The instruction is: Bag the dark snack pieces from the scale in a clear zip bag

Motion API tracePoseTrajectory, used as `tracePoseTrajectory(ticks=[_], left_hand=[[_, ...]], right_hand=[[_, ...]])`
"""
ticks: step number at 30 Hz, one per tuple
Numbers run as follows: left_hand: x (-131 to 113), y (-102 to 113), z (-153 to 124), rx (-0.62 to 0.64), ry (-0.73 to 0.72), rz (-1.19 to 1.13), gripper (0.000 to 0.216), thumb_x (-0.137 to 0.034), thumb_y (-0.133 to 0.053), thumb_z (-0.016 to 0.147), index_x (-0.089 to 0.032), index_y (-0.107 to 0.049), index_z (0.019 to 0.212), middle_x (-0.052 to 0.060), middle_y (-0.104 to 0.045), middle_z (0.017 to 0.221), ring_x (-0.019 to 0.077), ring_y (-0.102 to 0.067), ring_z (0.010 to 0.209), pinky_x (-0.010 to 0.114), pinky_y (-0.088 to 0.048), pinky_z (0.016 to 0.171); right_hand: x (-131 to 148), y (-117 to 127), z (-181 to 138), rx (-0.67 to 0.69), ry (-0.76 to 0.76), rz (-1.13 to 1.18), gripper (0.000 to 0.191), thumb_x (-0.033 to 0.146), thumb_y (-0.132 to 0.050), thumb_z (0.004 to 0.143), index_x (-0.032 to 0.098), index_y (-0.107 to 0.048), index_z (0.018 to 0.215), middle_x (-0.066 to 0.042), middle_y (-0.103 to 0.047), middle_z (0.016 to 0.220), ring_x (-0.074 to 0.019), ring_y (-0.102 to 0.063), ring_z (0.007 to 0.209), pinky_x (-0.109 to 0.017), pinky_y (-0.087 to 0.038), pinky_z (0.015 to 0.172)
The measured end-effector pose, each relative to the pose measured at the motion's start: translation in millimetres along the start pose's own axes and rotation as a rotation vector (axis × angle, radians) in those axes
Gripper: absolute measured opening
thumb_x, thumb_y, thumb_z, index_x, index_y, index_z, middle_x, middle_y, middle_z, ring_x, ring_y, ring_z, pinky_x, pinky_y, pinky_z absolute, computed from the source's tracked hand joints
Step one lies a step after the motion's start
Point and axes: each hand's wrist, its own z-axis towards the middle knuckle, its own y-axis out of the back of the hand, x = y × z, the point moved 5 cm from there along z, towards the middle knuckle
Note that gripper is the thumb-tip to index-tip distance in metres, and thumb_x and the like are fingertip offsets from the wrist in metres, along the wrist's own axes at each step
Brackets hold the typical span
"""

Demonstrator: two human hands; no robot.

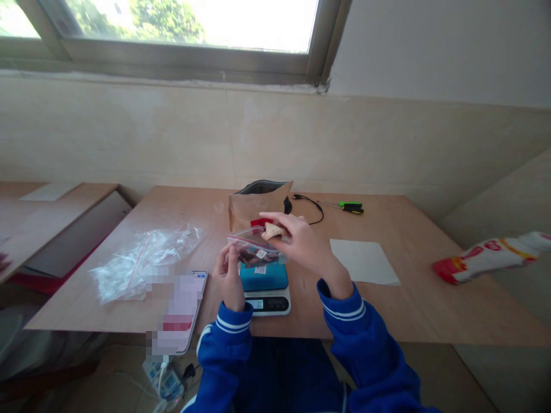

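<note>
My left hand point(230, 274) pinches the near edge of a small clear zip bag point(253, 248) with a red seal strip and dark contents, held just above a blue-topped kitchen scale point(266, 287). My right hand point(301, 241) is closed on a pale beige piece point(272, 230) at the bag's open mouth. A brown paper pouch point(253, 203) with its top open stands right behind the hands. Both sleeves are blue with white stripes.
A heap of clear plastic bags point(142, 261) lies left on the wooden table point(430, 287). A phone point(183, 312) sits at the front edge. A white sheet point(364, 261) lies right. A black cable point(307, 206) and green-handled tool point(352, 206) lie at the back.
</note>
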Motion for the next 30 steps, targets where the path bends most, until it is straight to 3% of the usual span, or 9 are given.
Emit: tracePoseTrajectory(ticks=[3, 6, 12, 15, 17, 20, 23, 25, 30], left_hand=[[0.5, 1.8, -1.2, -0.013, -0.014, 0.039, 0.029, -0.044, -0.062, 0.085, -0.017, -0.069, 0.096, 0.003, -0.074, 0.087, 0.0157, -0.069, 0.084, 0.028, -0.052, 0.081], [5.0, 3.5, -1.6, -0.018, 0.000, 0.033, 0.031, -0.045, -0.063, 0.084, -0.017, -0.069, 0.096, 0.005, -0.073, 0.090, 0.0177, -0.069, 0.087, 0.030, -0.053, 0.082], [11.5, -1.6, -6.4, 0.031, 0.051, -0.052, 0.030, -0.044, -0.063, 0.085, -0.017, -0.067, 0.098, 0.005, -0.073, 0.089, 0.0200, -0.070, 0.087, 0.034, -0.055, 0.082], [10.9, -3.9, -10.5, 0.030, 0.074, -0.070, 0.030, -0.044, -0.063, 0.085, -0.018, -0.068, 0.097, 0.005, -0.073, 0.093, 0.0192, -0.070, 0.086, 0.031, -0.055, 0.079], [11.2, -3.5, -12.9, 0.005, 0.088, -0.067, 0.029, -0.044, -0.063, 0.084, -0.018, -0.068, 0.096, 0.004, -0.073, 0.096, 0.0179, -0.070, 0.086, 0.029, -0.055, 0.078], [14.3, -1.8, -14.1, -0.034, 0.130, -0.089, 0.030, -0.045, -0.063, 0.084, -0.017, -0.067, 0.097, 0.004, -0.073, 0.090, 0.0171, -0.069, 0.083, 0.028, -0.054, 0.077], [16.1, 0.1, -11.4, -0.074, 0.156, -0.127, 0.030, -0.044, -0.063, 0.083, -0.017, -0.067, 0.096, 0.003, -0.073, 0.085, 0.0160, -0.069, 0.079, 0.028, -0.054, 0.075], [14.4, 0.9, -8.9, -0.099, 0.139, -0.142, 0.029, -0.044, -0.065, 0.082, -0.018, -0.067, 0.094, 0.002, -0.072, 0.084, 0.0145, -0.068, 0.078, 0.026, -0.053, 0.074], [11.1, 0.5, -9.0, -0.106, 0.082, -0.100, 0.029, -0.046, -0.063, 0.084, -0.019, -0.065, 0.092, 0.000, -0.070, 0.080, 0.0124, -0.066, 0.074, 0.023, -0.051, 0.072]], right_hand=[[-0.1, -3.4, 1.3, 0.062, -0.001, -0.122, 0.049, 0.027, -0.069, 0.082, 0.022, -0.055, 0.129, -0.007, -0.068, 0.110, -0.0242, -0.061, 0.100, -0.043, -0.038, 0.095], [-6.5, -1.0, -2.1, 0.072, -0.019, -0.098, 0.059, 0.032, -0.073, 0.079, 0.024, -0.051, 0.133, -0.004, -0.068, 0.099, -0.0212, -0.061, 0.092, -0.041, -0.039, 0.092], [-8.5, -1.0, -5.2, 0.122, -0.034, 0.043, 0.053, 0.033, -0.072, 0.080, 0.026, -0.053, 0.129, -0.002, -0.067, 0.097, -0.0169, -0.060, 0.084, -0.033, -0.045, 0.081], [-0.4, -6.4, -2.3, 0.136, 0.054, -0.014, 0.028, 0.041, -0.067, 0.084, 0.023, -0.067, 0.106, -0.004, -0.067, 0.100, -0.0201, -0.057, 0.093, -0.038, -0.043, 0.088], [5.9, -8.7, -2.0, 0.140, 0.130, -0.078, 0.027, 0.048, -0.058, 0.089, 0.024, -0.071, 0.092, -0.006, -0.066, 0.111, -0.0236, -0.054, 0.105, -0.044, -0.037, 0.097], [6.6, -1.2, -7.1, 0.014, 0.165, -0.045, 0.034, 0.049, -0.045, 0.096, 0.026, -0.068, 0.107, -0.006, -0.060, 0.125, -0.0236, -0.050, 0.117, -0.045, -0.032, 0.105], [-12.7, 7.7, -21.5, -0.153, 0.044, 0.049, 0.037, 0.049, -0.051, 0.093, 0.024, -0.058, 0.119, -0.007, -0.061, 0.122, -0.0216, -0.054, 0.114, -0.041, -0.039, 0.101], [-33.0, 4.9, -33.6, -0.170, -0.101, 0.123, 0.042, 0.051, -0.060, 0.087, 0.022, -0.057, 0.118, -0.008, -0.063, 0.119, -0.0210, -0.059, 0.104, -0.038, -0.046, 0.091], [-62.0, -8.9, -53.2, -0.175, -0.252, 0.328, 0.032, 0.050, -0.065, 0.083, 0.019, -0.068, 0.085, -0.005, -0.071, 0.086, -0.0193, -0.064, 0.084, -0.033, -0.049, 0.077]])
